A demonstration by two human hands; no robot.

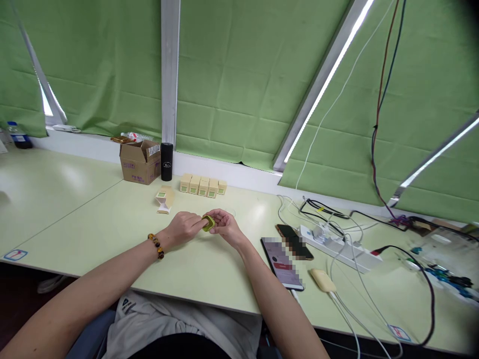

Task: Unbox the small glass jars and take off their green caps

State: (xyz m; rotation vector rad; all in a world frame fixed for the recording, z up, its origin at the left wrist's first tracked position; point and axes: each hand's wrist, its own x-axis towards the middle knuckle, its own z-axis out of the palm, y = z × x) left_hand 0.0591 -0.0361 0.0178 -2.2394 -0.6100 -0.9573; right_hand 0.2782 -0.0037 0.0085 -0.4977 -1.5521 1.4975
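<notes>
My left hand [183, 229], with a beaded bracelet on its wrist, reaches in from the left with curled fingers. Its fingertips press at a small yellow-green object [208, 224] that looks hollow, like a ring or little cup; its exact kind I cannot make out. On the other side, my right hand [225, 227] grips the same object between thumb and fingers. Both hands are just above the table. Beyond them lies an opened, partly folded small carton [164, 200]. Behind it, several small tan boxes [203, 186] with green labels stand in a row.
An open cardboard box [139, 163] and a black tumbler [166, 162] stand near the wall. To the right lie a tablet-like device [280, 264], a phone [294, 242], a yellowish power bank [322, 280] and a white power strip [348, 252] with tangled cables. A bottle [18, 135] stands far left.
</notes>
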